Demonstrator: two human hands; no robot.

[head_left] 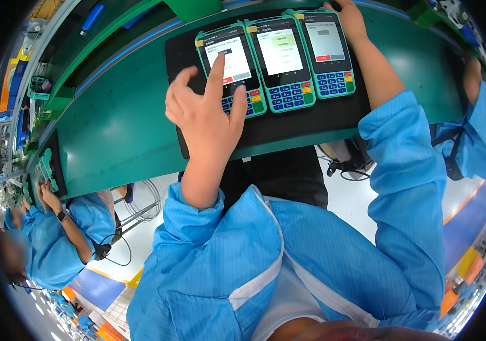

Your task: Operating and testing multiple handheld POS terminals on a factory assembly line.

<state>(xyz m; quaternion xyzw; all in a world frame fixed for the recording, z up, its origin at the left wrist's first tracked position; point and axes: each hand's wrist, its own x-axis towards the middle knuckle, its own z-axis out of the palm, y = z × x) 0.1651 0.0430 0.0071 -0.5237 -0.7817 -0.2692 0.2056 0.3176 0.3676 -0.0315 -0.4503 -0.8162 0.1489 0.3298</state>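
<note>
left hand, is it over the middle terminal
No, the left hand is over the left terminal, while the middle terminal lies uncovered to its right.

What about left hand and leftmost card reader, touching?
Cannot tell: the head view shows the left hand over the leftmost card reader, hiding any gap.

Here's the left grip (pixel 204 111), blotting out part of the keypad (pixel 255 103) on the left terminal (pixel 244 63); whether the index fingertip (pixel 220 59) meets the glass, impossible to call! Up top, the right grip (pixel 348 16) gets clipped by the upper edge. On-screen lettering, too small! Out left, a co-worker's head (pixel 13 250) is blurred; far right, another person (pixel 476 139) is cut by the dark rim.
</note>
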